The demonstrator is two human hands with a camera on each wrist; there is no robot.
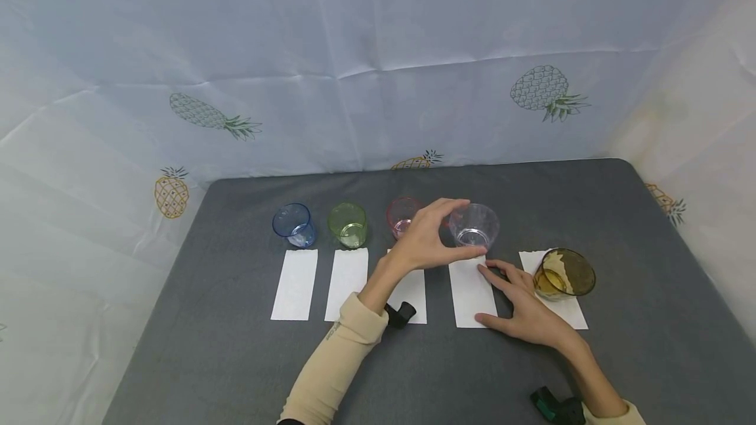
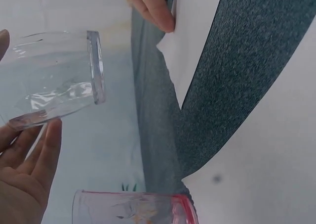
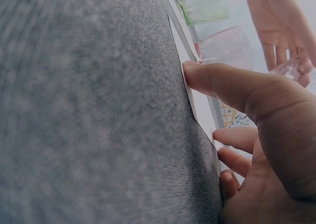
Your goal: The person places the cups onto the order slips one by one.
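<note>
My left hand (image 1: 426, 236) grips a clear glass (image 1: 474, 223) from its left side, thumb in front and fingers behind. In the left wrist view the clear glass (image 2: 54, 78) shows its thick base facing the table. My right hand (image 1: 522, 310) rests on the fourth white paper strip (image 1: 469, 297), just in front of that glass. The right wrist view shows the thumb (image 3: 197, 75) on the strip's edge, with the other fingertips farther along it. An amber glass (image 1: 564, 274) stands on the rightmost strip (image 1: 569, 313), beside my right hand.
A blue glass (image 1: 294, 225), a green glass (image 1: 348, 225) and a pink glass (image 1: 401, 215) stand in a row behind more strips, such as the leftmost paper strip (image 1: 294, 287). Grey cloth (image 1: 224, 346) covers the table. A pineapple-print curtain (image 1: 354, 110) hangs behind it.
</note>
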